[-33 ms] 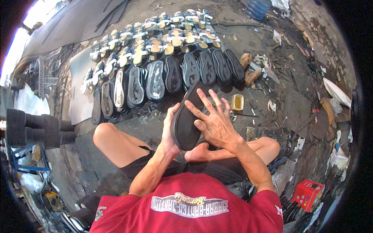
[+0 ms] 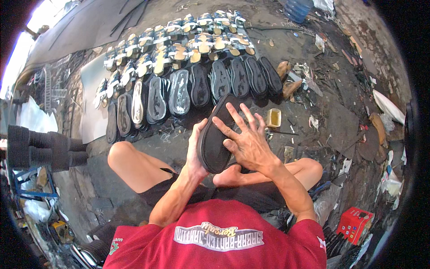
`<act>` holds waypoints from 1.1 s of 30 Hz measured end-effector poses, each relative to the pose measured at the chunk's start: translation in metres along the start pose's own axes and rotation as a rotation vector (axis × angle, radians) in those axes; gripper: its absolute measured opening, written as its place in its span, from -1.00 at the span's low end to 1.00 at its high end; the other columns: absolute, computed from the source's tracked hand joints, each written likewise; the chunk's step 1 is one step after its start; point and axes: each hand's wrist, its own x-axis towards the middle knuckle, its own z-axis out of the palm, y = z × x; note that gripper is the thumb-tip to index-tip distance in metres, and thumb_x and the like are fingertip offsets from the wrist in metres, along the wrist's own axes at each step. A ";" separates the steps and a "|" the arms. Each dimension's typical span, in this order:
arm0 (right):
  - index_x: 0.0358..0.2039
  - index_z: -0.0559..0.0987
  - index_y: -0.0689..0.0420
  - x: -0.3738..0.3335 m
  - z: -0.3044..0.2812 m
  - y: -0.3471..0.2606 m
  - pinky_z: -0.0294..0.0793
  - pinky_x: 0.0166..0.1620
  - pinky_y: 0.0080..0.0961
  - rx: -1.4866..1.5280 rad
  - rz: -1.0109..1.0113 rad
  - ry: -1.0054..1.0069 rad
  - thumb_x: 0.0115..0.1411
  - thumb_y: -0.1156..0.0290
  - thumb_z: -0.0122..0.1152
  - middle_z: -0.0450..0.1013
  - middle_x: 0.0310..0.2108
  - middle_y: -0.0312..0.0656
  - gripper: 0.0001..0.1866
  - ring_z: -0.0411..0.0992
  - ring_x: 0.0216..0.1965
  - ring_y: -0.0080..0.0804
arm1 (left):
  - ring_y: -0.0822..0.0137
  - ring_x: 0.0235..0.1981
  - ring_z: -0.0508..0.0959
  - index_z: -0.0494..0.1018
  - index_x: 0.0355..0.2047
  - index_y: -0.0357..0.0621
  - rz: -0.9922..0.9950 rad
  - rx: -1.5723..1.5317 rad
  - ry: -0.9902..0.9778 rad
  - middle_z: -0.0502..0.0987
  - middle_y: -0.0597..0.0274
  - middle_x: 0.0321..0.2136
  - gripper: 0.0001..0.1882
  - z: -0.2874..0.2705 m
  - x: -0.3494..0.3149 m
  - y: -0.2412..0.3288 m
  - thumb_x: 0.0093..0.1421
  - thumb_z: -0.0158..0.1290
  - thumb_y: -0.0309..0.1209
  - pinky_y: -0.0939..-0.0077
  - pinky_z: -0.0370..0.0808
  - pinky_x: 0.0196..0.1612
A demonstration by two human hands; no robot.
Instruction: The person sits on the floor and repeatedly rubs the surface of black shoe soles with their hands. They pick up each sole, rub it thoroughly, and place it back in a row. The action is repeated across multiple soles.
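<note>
I sit cross-legged on the ground and hold a black shoe sole (image 2: 214,143) upright over my lap. My left hand (image 2: 197,150) grips its left edge from behind, thumb on the rim. My right hand (image 2: 245,139) lies flat against the sole's face with the fingers spread, pressing on it without gripping. Just beyond my hands, a row of black soles (image 2: 201,85) lies side by side on the ground. Behind that row are rows of finished sandals (image 2: 179,42) with tan footbeds and dark straps.
A small yellow pot (image 2: 273,117) stands on the ground right of my hands. Stacks of black soles (image 2: 40,148) are at the left. A red box (image 2: 355,224) sits at the lower right, and scraps litter the ground on the right. A blue water bottle (image 2: 298,8) stands far back.
</note>
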 end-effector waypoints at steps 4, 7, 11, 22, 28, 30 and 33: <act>0.54 0.29 -0.53 0.002 0.000 -0.004 -0.22 0.48 0.38 0.023 -0.040 0.003 0.55 -0.33 -0.53 -0.10 0.66 -0.12 -0.31 -0.14 0.60 0.19 | 0.13 -0.06 0.74 0.49 0.33 0.09 -0.022 -0.038 0.018 0.67 0.12 0.11 -0.37 0.006 0.003 0.005 0.46 -0.09 0.16 0.10 0.73 0.03; 0.54 0.30 -0.54 0.005 -0.002 -0.006 -0.22 0.48 0.38 0.028 -0.069 -0.003 0.55 -0.34 -0.52 -0.09 0.66 -0.12 -0.32 -0.13 0.60 0.20 | 0.10 -0.04 0.74 0.51 0.32 0.13 -0.061 -0.083 -0.016 0.67 0.12 0.12 -0.38 -0.001 0.005 0.010 0.45 -0.08 0.17 0.06 0.73 0.02; 0.57 0.20 -0.57 0.002 -0.005 -0.006 -0.16 0.47 0.42 -0.013 -0.122 -0.033 0.55 -0.27 -0.33 -0.12 0.67 -0.17 -0.37 -0.13 0.60 0.16 | 0.09 0.01 0.72 0.53 0.30 0.13 -0.007 0.028 0.107 0.66 0.11 0.14 -0.39 0.011 -0.001 0.007 0.44 -0.07 0.17 0.00 0.71 0.05; 0.53 0.27 -0.61 0.001 -0.025 -0.020 -0.09 0.45 0.45 0.069 -0.314 -0.087 0.28 -0.01 0.26 -0.19 0.69 -0.20 -0.20 -0.16 0.62 0.11 | -0.01 0.15 0.65 0.46 0.32 0.08 0.183 0.262 0.137 0.59 0.02 0.21 -0.41 0.025 -0.019 0.007 0.47 -0.04 0.13 -0.06 0.67 0.16; 0.48 0.34 -0.67 0.003 -0.024 -0.007 -0.21 0.47 0.38 0.097 -0.470 -0.030 0.35 -0.28 0.13 -0.19 0.69 -0.21 -0.32 -0.20 0.63 0.04 | -0.04 -0.10 0.74 0.54 0.20 -0.11 -0.034 -0.172 -0.054 0.69 -0.05 0.00 -0.45 0.015 -0.014 0.020 0.50 -0.03 0.05 -0.06 0.75 0.00; 0.47 0.37 -0.66 0.002 -0.019 0.005 -0.24 0.47 0.37 0.244 -0.495 0.082 0.33 -0.41 0.08 -0.17 0.68 -0.19 -0.29 -0.23 0.63 0.03 | -0.02 -0.20 0.76 0.57 0.16 -0.16 -0.099 -0.209 -0.083 0.72 -0.07 -0.07 -0.45 0.011 -0.004 0.028 0.49 -0.04 0.03 -0.05 0.77 -0.07; 0.46 0.42 -0.54 0.003 -0.020 0.005 -0.17 0.46 0.34 0.134 -0.296 0.108 0.19 -0.54 0.13 -0.09 0.64 0.03 -0.14 -0.18 0.59 0.24 | 0.00 -0.23 0.77 0.58 0.13 -0.21 -0.033 -0.234 -0.149 0.73 -0.07 -0.10 -0.44 0.009 -0.002 0.031 0.49 -0.05 0.02 -0.02 0.77 -0.07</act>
